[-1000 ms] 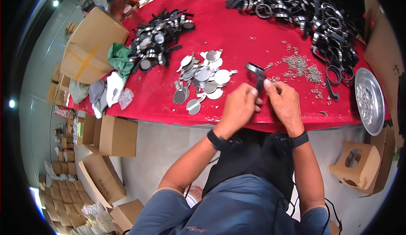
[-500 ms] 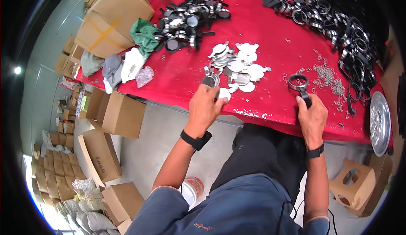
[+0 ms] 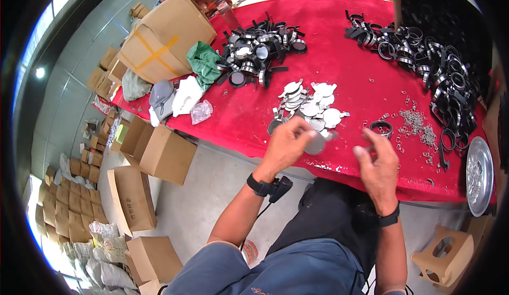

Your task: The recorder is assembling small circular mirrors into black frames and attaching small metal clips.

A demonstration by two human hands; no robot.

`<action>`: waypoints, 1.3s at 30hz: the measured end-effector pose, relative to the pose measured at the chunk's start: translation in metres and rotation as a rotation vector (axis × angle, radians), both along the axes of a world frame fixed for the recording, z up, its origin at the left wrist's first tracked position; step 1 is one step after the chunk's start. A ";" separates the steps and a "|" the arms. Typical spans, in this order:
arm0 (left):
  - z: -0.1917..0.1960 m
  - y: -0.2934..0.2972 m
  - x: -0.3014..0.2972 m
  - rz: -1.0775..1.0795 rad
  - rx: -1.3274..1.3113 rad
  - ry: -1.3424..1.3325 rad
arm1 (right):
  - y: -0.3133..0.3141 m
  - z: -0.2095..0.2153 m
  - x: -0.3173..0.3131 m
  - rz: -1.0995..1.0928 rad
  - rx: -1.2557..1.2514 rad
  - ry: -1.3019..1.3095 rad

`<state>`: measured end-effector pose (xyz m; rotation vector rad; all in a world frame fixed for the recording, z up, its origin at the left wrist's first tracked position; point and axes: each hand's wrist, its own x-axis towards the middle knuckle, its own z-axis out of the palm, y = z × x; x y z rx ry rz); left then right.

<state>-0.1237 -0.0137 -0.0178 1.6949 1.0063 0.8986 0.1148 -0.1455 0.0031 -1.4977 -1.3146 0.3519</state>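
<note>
My left hand (image 3: 286, 144) pinches a round grey metal disc (image 3: 316, 145), blurred by motion, just above the table's near edge. Behind it lies a heap of silvery tabbed discs (image 3: 301, 103). My right hand (image 3: 379, 165) faces it, thumb and forefinger spread apart. At its fingertips sits a black-rimmed ring (image 3: 380, 128); the handle is hidden behind the hand, whose other fingers appear closed round it. Small metal clips (image 3: 416, 125) lie scattered to the right of that ring.
Piles of black-handled rings lie at the back left (image 3: 260, 48) and along the right (image 3: 445, 72) of the red-covered table (image 3: 339, 40). A metal tray (image 3: 479, 175) is at the right edge. A large carton (image 3: 164, 40), green cloth (image 3: 203, 61) and cap (image 3: 160, 93) occupy the left.
The view has tilted up, showing people at the far side. My left hand has moved right with a disc from the heap. My right hand has shifted left, its thumb and forefinger spreading.
</note>
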 end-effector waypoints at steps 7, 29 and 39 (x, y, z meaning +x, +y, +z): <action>0.021 -0.017 0.057 -0.305 -0.287 -0.058 | -0.018 -0.009 0.013 0.181 0.060 0.024; -0.054 0.004 0.164 -0.278 -0.177 -0.088 | 0.031 -0.036 0.060 -0.409 0.000 -0.282; -0.055 -0.009 0.163 -0.185 -0.049 -0.122 | 0.022 -0.036 0.050 -0.415 -0.008 -0.422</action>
